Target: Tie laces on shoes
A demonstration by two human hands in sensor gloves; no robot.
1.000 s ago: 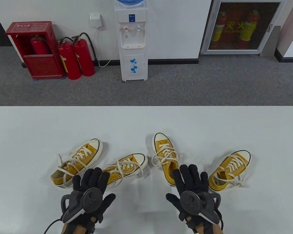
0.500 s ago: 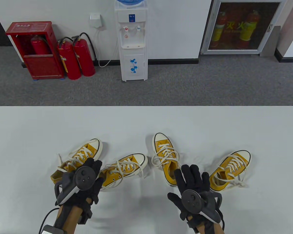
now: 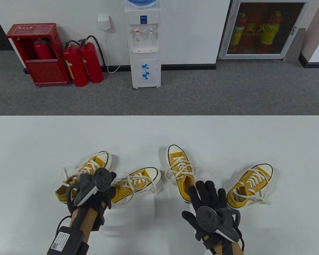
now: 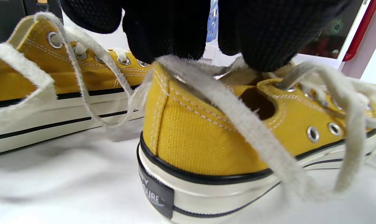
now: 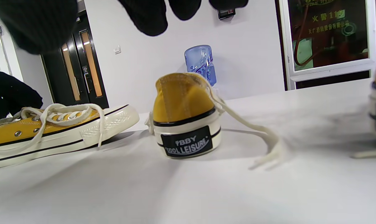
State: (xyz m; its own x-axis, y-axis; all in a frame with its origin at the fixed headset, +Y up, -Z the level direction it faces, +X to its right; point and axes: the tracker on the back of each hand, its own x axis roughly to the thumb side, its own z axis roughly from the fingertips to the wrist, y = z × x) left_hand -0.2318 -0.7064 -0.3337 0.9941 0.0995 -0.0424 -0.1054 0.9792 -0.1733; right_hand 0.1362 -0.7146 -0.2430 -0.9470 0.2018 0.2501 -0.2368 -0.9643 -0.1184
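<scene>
Four yellow shoes point(image 3: 134, 186) on white table point(image 3: 159, 132), loose laces point(image 4: 237, 118) draping heel

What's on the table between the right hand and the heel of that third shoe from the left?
Nothing: in the right wrist view, bare table lies between the right hand and the shoe's heel.

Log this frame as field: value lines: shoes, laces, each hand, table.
shoes: four yellow sneakers on the table
laces: all look loose, none tied
left hand: over the heel of the second shoe from left, fingertips at its collar and lace; grip unclear
right hand: fingers straight, holding nothing, just behind the third shoe
fourth shoe: untouched
</scene>
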